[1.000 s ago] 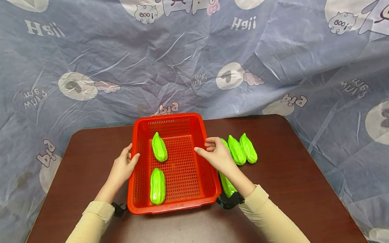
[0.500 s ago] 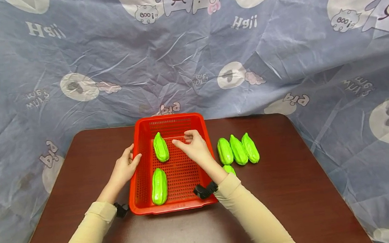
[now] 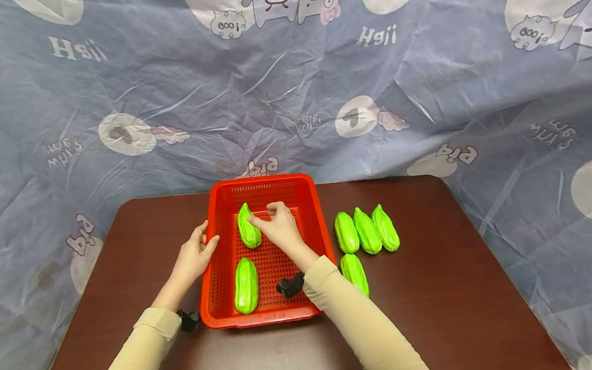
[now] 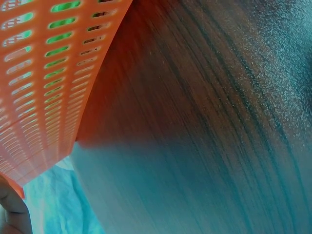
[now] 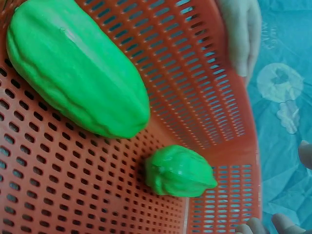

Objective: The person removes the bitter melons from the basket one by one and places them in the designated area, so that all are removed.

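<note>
The right hand (image 3: 279, 230) is cropped in the right wrist view; in the head view its thumb covers part of the far green vegetable (image 3: 249, 235). Its fingers are parted, holding nothing. The vegetable lies inside the red basket (image 3: 265, 317), long axis front to back, pointed tip toward the backdrop (image 3: 288, 97). The left hand (image 3: 195, 255) grips the left rim, fingers partly hidden.

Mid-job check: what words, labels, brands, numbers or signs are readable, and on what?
"Hgii", or close to it, twice: fabric backdrop.
"BOO¡", twice: speech bubbles printed on the backdrop.
"Pig", apparently upside down, three times: backdrop.
Other upside-down lettering on the backdrop: too unclear to read.
Marks on the red basket's front rim: too small to read.
</note>
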A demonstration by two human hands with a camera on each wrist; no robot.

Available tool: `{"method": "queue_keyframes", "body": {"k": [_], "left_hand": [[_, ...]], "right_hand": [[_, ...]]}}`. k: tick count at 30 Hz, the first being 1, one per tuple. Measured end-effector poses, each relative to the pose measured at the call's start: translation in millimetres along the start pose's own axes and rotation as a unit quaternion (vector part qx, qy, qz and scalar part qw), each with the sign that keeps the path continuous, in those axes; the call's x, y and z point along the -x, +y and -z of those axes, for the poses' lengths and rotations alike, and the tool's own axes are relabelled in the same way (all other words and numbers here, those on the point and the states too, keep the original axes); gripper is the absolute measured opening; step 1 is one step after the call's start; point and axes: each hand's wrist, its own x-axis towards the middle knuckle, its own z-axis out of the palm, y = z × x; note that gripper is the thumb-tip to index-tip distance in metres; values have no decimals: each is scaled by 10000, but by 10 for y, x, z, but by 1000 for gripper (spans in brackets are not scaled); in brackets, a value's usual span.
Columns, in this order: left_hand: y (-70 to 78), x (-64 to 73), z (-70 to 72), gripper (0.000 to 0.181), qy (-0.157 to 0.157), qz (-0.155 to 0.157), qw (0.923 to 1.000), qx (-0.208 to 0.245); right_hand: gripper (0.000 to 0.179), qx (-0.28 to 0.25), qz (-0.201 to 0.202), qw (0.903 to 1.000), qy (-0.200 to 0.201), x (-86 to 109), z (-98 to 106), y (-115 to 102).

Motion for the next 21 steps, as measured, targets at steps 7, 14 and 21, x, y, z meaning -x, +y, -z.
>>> {"method": "queue_keyframes", "body": {"k": [7,14,21], "left_hand": [[-6,-10,-6,63,14,18,10000,-1],[-4,-11,-17,64,-12,84,10000,26],[-5,6,-26,65,-13,104,9999,32]], "right_hand": [[62,267,-41,9996,129,-61,-183,72],[65,474,-303,9984,17,-91,-371,201],[67,705,-308,9970,91,-136,-489,263]]}}
